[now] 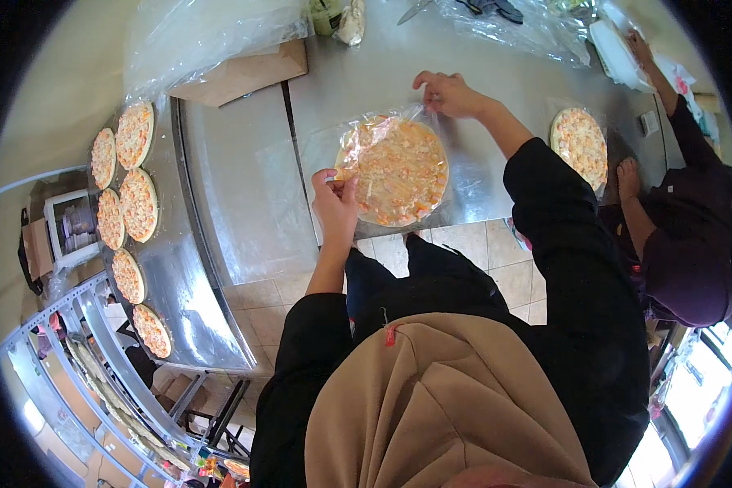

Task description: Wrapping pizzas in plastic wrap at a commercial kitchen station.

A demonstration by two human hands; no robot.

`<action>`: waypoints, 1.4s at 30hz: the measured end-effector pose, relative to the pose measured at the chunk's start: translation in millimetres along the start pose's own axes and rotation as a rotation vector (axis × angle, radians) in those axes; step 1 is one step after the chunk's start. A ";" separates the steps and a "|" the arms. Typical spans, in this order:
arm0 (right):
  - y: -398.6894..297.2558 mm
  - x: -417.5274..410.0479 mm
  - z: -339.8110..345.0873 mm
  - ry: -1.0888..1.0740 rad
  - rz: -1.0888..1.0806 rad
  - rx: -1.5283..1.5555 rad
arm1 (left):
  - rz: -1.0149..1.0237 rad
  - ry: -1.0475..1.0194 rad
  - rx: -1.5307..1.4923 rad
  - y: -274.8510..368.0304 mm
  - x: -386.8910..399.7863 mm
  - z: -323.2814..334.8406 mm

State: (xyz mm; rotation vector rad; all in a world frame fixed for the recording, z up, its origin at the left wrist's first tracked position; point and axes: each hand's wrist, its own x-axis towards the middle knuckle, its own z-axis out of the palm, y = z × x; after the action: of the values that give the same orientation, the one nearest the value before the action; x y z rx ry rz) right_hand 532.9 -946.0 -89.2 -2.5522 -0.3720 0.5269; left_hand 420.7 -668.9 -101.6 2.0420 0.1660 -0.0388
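A round topped pizza lies in front of me on the steel worktop, under a sheet or bag of clear plastic film that wrinkles and shines at its upper left. At the pizza's lower left edge, my left hand pinches the film between thumb and curled fingers. Beyond the far right edge of the pizza, my right hand has its fingers bent at a corner of the film, which rises to a peak beneath them. Exactly how those fingertips grip is partly hidden.
Several topped pizzas stand on a steel table at the left. Another pizza lies to the right, near a co-worker's hand. Along the back are a cardboard box, plastic bags, a knife blade and a white container.
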 end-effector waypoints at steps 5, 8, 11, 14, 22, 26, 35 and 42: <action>0.8 -8.5 30.7 0.363 0.146 0.112 | 0.005 0.036 0.114 6.1 1.2 3.2; -49.9 -28.9 61.2 0.550 -0.146 -0.029 | -0.008 0.047 0.196 -0.7 2.7 0.5; -105.1 -53.4 90.7 0.428 -0.236 -0.318 | 0.059 0.213 0.332 -35.1 -5.1 -15.8; -103.6 -58.7 112.7 0.270 -0.263 -0.263 | -0.020 0.470 0.694 -61.3 -22.3 -42.3; -115.6 -61.0 114.2 0.307 -0.313 -0.242 | -0.513 0.289 0.615 -71.8 -28.4 -93.2; -117.7 -71.4 120.3 0.273 -0.362 -0.263 | -0.351 0.322 0.091 -61.2 -31.4 -81.7; -118.7 -35.3 57.0 0.348 -0.228 0.727 | 0.555 -0.209 0.083 31.9 -44.1 4.1; -78.1 1.7 52.0 0.400 0.249 0.835 | 0.804 -0.381 0.523 -5.3 -56.3 39.9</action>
State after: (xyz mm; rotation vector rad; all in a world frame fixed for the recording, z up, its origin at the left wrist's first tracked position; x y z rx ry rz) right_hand 499.5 -858.3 -90.1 -1.8170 0.2712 0.1768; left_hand 366.0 -707.6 -119.1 2.4247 -0.9924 0.0359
